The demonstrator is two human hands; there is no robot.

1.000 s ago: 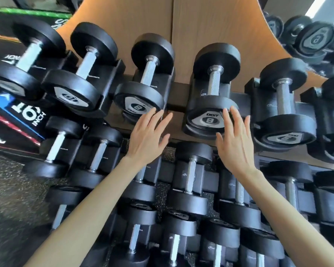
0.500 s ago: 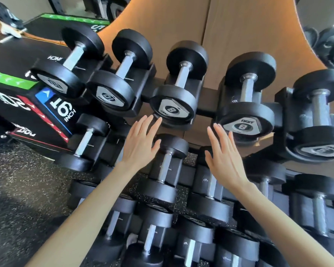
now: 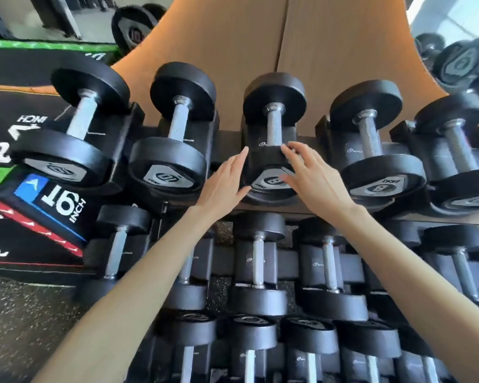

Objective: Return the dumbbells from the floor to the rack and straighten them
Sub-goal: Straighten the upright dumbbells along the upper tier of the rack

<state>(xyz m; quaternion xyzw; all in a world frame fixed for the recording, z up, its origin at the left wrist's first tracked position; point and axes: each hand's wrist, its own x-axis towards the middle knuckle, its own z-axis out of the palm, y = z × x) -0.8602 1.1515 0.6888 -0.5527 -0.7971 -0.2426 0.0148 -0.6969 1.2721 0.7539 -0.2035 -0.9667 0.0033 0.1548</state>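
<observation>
- Reaching over the lower rows, the left hand (image 3: pixel 226 181) and right hand (image 3: pixel 311 175) are spreading wide, flat against either side of the 8 dumbbell's (image 3: pixel 273 150) near head.
- Squaring it in its cradle on the rack's (image 3: pixel 227 139) top row seems the aim.

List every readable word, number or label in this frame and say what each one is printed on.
"16 INCH", seen upside down: white print on the black plyo box.
"INCH", again upside down: higher on the same box.
"8": grey end cap of the dumbbell between the left hand and right hand.
"8": end cap of the dumbbell to its right.
Small saddle logos, other cap marks: too blurred to read.
</observation>
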